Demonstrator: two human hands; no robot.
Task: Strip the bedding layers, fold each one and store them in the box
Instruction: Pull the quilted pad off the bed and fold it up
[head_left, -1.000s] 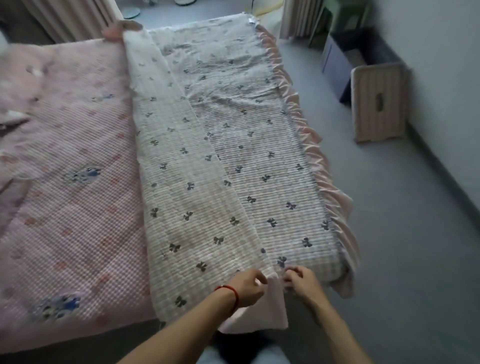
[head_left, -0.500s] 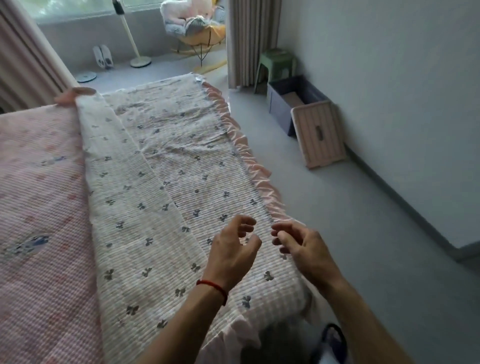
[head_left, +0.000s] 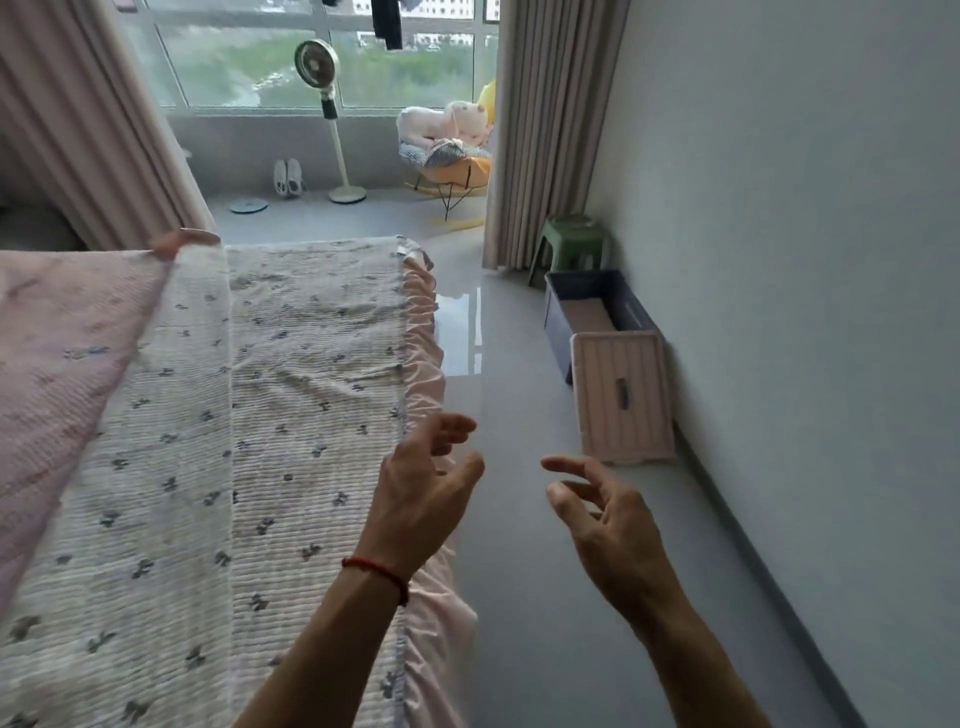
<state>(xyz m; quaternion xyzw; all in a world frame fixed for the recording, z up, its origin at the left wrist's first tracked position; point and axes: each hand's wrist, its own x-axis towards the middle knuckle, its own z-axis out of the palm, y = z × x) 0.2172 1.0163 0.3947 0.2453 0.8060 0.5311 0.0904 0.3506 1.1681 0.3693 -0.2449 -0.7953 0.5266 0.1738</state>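
- Quilted cover (head_left: 270, 441): white, small bow print, lies along the right side of the bed (head_left: 62, 374), one long edge doubled back over itself into a lengthwise strip; its frilled pink border (head_left: 423, 364) hangs over the bed's right edge.
- Left hand (head_left: 423, 488): raised above the bed's right edge, fingers loosely spread, holding nothing.
- Right hand (head_left: 597, 514): raised over the floor (head_left: 519, 364) beside the bed, fingers apart, holding nothing. Neither hand touches the cover.
- Handling, judged: soft, limp and padded, fairly light but bulky; it will sag and slide unless held taut. Best taken at the two corners of one end, pinching through all layers, not by the frill.
- Box (head_left: 587, 317): dark, open, on the floor against the right wall, well apart from the bed; its pale ribbed lid (head_left: 623, 400) leans at its near end.
- Writing or brands: none legible.
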